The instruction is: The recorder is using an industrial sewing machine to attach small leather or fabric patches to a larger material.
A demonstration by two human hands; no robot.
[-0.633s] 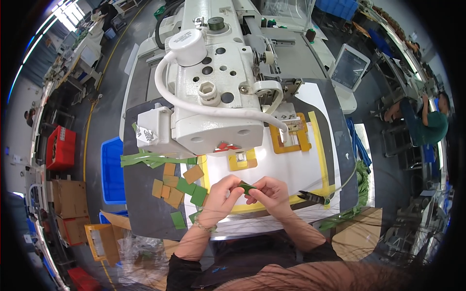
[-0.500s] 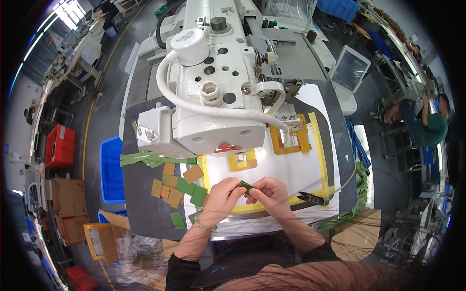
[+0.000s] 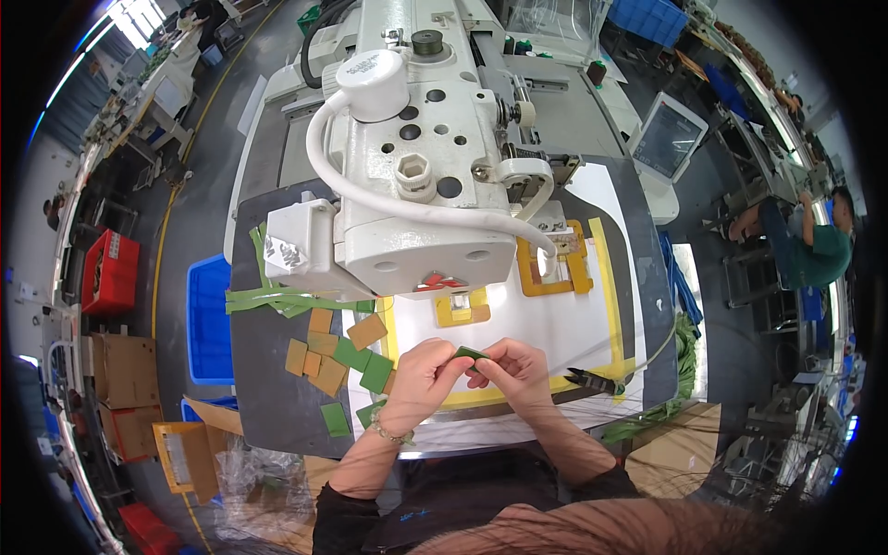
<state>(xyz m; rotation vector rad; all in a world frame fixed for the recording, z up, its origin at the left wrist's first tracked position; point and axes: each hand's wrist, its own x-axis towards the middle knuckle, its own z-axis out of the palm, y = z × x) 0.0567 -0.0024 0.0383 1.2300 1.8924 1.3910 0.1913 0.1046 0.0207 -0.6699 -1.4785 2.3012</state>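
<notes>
My left hand point(image 3: 423, 372) and my right hand point(image 3: 519, 366) meet over the white work plate point(image 3: 555, 324) and both pinch a small green fabric piece point(image 3: 471, 354) between their fingertips. The piece is held just above the yellow-edged frame near the front of the plate. To the left of my left hand lie several tan and green square patches point(image 3: 335, 356) on the dark table top. Behind my hands stands a large white sewing machine head point(image 3: 416, 185).
Green strips point(image 3: 277, 298) lie at the left by the machine. Black snips point(image 3: 592, 377) rest to the right of my right hand. Two yellow templates point(image 3: 553, 264) sit under the needle area. A blue bin point(image 3: 208, 324), cardboard boxes and a person at the far right surround the table.
</notes>
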